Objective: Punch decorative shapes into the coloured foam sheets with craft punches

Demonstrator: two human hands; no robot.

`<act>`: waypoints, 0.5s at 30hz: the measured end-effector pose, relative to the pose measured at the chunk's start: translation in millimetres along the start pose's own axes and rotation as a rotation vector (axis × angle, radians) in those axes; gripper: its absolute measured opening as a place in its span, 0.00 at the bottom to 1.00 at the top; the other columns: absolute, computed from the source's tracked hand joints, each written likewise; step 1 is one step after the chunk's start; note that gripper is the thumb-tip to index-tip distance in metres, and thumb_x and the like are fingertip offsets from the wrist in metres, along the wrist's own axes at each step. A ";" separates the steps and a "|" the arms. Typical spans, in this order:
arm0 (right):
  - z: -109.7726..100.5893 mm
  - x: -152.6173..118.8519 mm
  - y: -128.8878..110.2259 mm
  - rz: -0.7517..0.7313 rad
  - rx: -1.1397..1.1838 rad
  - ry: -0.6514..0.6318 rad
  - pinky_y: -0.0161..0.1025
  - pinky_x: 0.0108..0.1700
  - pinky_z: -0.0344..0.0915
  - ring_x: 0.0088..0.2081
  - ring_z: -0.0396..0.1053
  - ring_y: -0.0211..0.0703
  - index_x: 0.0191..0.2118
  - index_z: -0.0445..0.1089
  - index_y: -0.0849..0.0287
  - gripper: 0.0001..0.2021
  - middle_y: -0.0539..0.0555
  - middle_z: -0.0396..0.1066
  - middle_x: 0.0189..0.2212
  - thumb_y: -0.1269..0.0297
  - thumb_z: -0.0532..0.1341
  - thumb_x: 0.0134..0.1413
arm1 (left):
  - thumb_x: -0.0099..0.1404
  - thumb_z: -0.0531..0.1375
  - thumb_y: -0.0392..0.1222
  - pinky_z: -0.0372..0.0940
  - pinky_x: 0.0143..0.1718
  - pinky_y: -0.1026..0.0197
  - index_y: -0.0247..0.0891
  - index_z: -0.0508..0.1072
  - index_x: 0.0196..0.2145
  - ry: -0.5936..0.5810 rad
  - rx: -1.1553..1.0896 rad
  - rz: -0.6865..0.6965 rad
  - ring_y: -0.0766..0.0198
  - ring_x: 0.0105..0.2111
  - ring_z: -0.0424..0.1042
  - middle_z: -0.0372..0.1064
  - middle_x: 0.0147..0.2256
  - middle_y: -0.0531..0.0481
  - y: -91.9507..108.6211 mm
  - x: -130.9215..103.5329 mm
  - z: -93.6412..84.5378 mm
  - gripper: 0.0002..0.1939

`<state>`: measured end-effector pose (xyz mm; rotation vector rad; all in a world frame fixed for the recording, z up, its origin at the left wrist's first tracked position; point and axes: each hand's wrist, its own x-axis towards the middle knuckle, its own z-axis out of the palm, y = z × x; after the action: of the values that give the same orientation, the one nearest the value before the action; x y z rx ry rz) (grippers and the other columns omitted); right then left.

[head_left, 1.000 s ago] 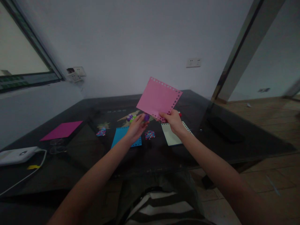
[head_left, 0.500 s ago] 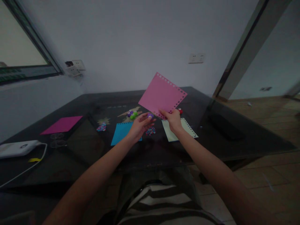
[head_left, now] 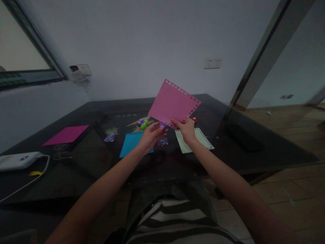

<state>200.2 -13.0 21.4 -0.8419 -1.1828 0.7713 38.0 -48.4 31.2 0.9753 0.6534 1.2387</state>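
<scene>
My right hand (head_left: pixel 186 128) pinches a pink sheet of paper (head_left: pixel 172 103) near its lower corner and holds it tilted above the table. Small cut-out holes run along several of the sheet's edges. In my left hand (head_left: pixel 150 136) is a small purple craft punch (head_left: pixel 163 125), with the fingers wrapped round it at the paper's lower edge. Whether the paper sits inside the punch's slot cannot be made out. Below the hands lie a blue sheet (head_left: pixel 130 144), a pale yellow sheet (head_left: pixel 203 139) with punched edges, and a pile of coloured confetti (head_left: pixel 163 141).
Green (head_left: pixel 145 124) and purple punches (head_left: pixel 140 122) stand behind my left hand, a red one (head_left: pixel 194 120) behind my right. On the black table (head_left: pixel 91 176) are another confetti pile (head_left: pixel 109 137), a magenta sheet (head_left: pixel 65 135), a white power bank (head_left: pixel 20 161) with a cable, and a dark case (head_left: pixel 243 137).
The pink sheet has shifted slightly to the left and turned a little. The purple punch has moved slightly in my left hand. Both hands keep their hold.
</scene>
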 end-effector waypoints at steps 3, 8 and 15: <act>0.1 -0.6 -0.1 0.021 -0.032 -0.004 0.42 0.42 0.69 0.36 0.73 0.45 0.33 0.73 0.60 0.15 0.55 0.77 0.35 0.57 0.68 0.38 | 0.52 0.67 0.34 0.69 0.40 0.59 0.36 0.68 0.38 0.015 -0.011 -0.007 0.63 0.36 0.75 0.71 0.35 0.49 0.9 -0.9 1.2 0.15; 0.0 -1.8 0.4 0.034 -0.075 -0.016 0.42 0.39 0.69 0.35 0.73 0.45 0.34 0.74 0.61 0.16 0.56 0.77 0.34 0.56 0.68 0.38 | 0.52 0.67 0.34 0.68 0.40 0.61 0.35 0.68 0.36 0.028 -0.025 -0.002 0.63 0.35 0.74 0.71 0.34 0.50 0.1 0.1 1.1 0.14; 1.8 -4.0 -4.4 0.008 -0.070 -0.044 0.43 0.42 0.68 0.35 0.73 0.45 0.37 0.74 0.62 0.18 0.57 0.76 0.36 0.60 0.68 0.37 | 0.54 0.66 0.39 0.68 0.38 0.64 0.34 0.71 0.32 0.028 0.035 -0.021 0.64 0.34 0.75 0.73 0.32 0.49 -0.8 3.0 -3.3 0.09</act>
<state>197.9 -18.3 23.7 -0.8919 -1.2522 0.7619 36.2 -44.7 29.2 0.9791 0.7076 1.2274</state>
